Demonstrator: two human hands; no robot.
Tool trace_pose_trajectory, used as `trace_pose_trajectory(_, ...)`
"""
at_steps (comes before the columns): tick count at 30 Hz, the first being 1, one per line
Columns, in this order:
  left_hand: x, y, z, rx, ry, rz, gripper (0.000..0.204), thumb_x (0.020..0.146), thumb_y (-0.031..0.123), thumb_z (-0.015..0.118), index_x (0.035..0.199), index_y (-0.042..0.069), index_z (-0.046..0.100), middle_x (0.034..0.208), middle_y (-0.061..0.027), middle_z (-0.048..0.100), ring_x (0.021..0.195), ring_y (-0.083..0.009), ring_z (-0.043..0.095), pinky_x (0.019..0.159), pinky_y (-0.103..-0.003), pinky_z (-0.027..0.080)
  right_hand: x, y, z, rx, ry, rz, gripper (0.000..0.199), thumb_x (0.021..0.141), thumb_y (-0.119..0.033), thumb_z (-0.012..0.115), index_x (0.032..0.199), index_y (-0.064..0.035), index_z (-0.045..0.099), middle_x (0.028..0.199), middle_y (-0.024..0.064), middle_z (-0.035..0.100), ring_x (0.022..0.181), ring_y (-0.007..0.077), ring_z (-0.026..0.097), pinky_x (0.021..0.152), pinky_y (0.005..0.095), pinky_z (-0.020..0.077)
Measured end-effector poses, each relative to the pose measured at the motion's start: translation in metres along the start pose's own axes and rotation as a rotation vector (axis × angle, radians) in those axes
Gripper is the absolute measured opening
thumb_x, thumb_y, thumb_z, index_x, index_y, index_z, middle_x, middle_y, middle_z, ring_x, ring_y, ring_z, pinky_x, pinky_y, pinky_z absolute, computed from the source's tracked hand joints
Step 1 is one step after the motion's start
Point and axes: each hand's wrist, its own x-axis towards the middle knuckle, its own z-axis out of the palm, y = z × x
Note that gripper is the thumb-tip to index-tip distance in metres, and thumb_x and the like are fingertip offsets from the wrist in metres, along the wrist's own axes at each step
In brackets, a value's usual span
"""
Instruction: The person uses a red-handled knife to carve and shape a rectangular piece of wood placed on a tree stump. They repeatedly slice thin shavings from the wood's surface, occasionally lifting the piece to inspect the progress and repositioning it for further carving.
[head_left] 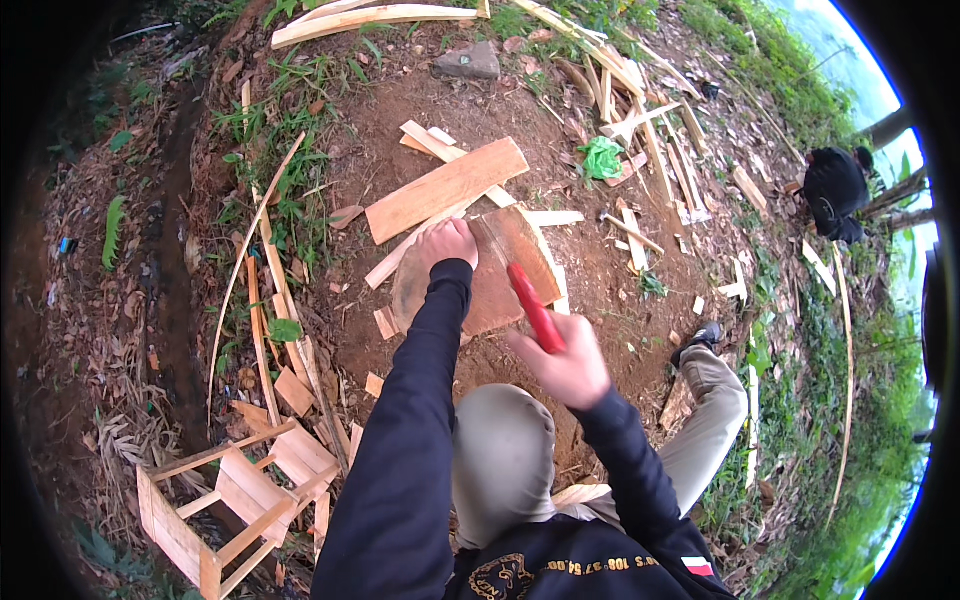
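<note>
My right hand (565, 360) is wrapped round the red handle (535, 308) of a narrow-bladed tool. Its thin blade (492, 240) points away from me over the tree stump (490, 295) and looks blurred, so its exact kind is unclear. At the stump's far left part, my left hand (447, 243) is closed in a fist beside the blade's far end. Whatever it grips is hidden under the fingers. Just beyond it, a wide plank (447, 190) lies slanted across a pale wood strip (435, 143) and other thin pieces.
A hammer (632, 234) lies right of the stump among scraps. Farther off are a green plastic bag (601, 158), a stone (468, 62) and piled wood strips (655, 150). A small wooden frame (235, 495) stands lower left. A black bag (836, 190) is at the right.
</note>
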Motion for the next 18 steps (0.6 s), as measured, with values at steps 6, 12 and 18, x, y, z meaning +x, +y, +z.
trace_pose_trajectory(6,0.006,-0.002,0.007,-0.015,0.004,-0.002,0.041,0.093,0.026,0.042,0.077,0.005,0.073,0.087,-0.0170,0.072,0.088,-0.0335,0.068,0.088,-0.045,0.048,0.023,0.008,-0.012,0.118,-0.025,0.008,0.032,0.080,-0.016,0.068,0.062,-0.0008,0.047,0.051,0.0027,0.043,0.049,0.0097,0.041,0.047,0.0328,0.0368)
trace_pose_trajectory(12,0.006,-0.003,0.001,0.044,-0.093,-0.029,0.041,0.094,0.027,0.041,0.079,0.005,0.073,0.087,-0.0156,0.073,0.092,-0.0320,0.068,0.089,-0.045,0.048,-0.006,-0.036,-0.028,-0.051,-0.156,0.000,0.032,0.085,-0.021,0.072,0.067,-0.0018,0.054,0.056,-0.0022,0.047,0.055,0.0063,0.043,0.051,0.0304,0.0378)
trace_pose_trajectory(18,0.008,0.015,0.005,0.007,-0.099,-0.014,0.043,0.094,0.027,0.041,0.078,0.005,0.073,0.087,-0.0154,0.073,0.091,-0.0307,0.068,0.089,-0.043,0.047,0.059,0.024,0.005,0.020,0.026,-0.007,0.030,0.079,-0.019,0.068,0.065,-0.0002,0.049,0.052,0.0075,0.045,0.050,0.0135,0.044,0.049,0.0368,0.0398)
